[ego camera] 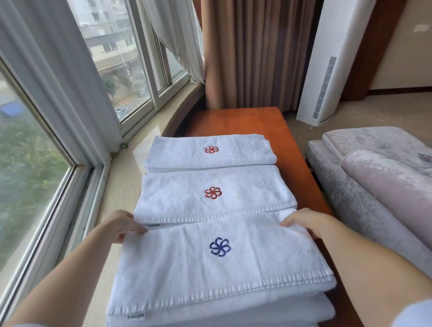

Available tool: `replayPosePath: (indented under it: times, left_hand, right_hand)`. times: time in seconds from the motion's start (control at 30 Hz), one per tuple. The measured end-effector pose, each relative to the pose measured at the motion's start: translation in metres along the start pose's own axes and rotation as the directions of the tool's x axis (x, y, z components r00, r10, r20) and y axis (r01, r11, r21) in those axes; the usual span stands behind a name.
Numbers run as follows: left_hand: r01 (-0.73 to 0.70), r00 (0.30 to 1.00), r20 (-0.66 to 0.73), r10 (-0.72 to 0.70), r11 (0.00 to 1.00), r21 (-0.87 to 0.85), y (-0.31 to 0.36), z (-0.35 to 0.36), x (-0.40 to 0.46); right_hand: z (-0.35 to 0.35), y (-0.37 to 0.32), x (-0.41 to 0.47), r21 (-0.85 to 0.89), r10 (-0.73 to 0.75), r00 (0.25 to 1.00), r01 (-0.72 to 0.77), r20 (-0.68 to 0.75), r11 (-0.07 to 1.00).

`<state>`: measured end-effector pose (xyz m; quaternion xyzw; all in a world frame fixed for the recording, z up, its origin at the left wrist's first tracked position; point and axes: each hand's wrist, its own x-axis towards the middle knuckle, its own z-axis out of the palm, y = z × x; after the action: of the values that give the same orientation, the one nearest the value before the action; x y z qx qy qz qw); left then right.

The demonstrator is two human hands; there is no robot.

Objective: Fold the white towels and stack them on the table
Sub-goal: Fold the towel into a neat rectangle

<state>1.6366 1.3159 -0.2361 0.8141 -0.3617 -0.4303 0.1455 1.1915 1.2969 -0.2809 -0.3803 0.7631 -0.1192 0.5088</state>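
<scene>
Three folded white towels lie in a row on the orange-brown table (291, 144). The nearest towel (180, 267) carries a blue flower mark and tops a stack of folded towels. A middle towel (246, 194) and a far towel (182, 152) each show a red flower mark. My left hand (124, 224) pinches the far left corner of the blue-marked towel. At its far right corner, my right hand (306, 221) grips the edge, fingers curled over it.
A marble window sill (125, 173) and large window (32, 123) run along the left. Brown curtains (251, 49) hang behind the table. A white standing air conditioner (330, 65) is at the back right. A pale upholstered sofa (386, 179) sits close on the right.
</scene>
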Motion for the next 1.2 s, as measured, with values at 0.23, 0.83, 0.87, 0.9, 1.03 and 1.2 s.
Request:
replayPosePath:
  times: [0.23,0.83,0.87,0.9,1.03,1.2]
  left_hand:
    - [-0.033,0.999,-0.022,0.031,0.994,-0.109,0.020,0.006,0.024]
    - [-0.283,0.917,-0.052,0.394,0.739,0.612,0.073,0.029,0.053]
    - [-0.311,0.906,-0.070,0.417,0.768,0.560,0.075,0.031,0.054]
    - [-0.337,0.893,-0.110,0.436,0.811,0.478,0.079,0.032,0.057]
    - [-0.311,0.936,-0.221,0.275,0.938,-0.150,0.091,0.022,0.081]
    - [-0.160,0.986,-0.139,0.098,0.809,-0.566,0.113,0.006,0.114]
  right_hand:
    - [0.005,-0.033,0.022,0.346,-0.111,0.965,0.191,-0.237,0.919]
    - [0.042,-0.072,0.046,-0.207,-0.450,0.826,0.401,-0.340,0.892]
    - [0.044,-0.076,0.050,-0.187,-0.457,0.829,0.418,-0.321,0.889]
    - [0.046,-0.081,0.055,-0.154,-0.453,0.828,0.426,-0.331,0.892]
    - [0.043,-0.099,0.068,0.108,-0.301,0.868,0.369,-0.394,0.923]
    - [0.033,-0.122,0.093,0.439,-0.126,0.867,0.363,-0.482,0.822]
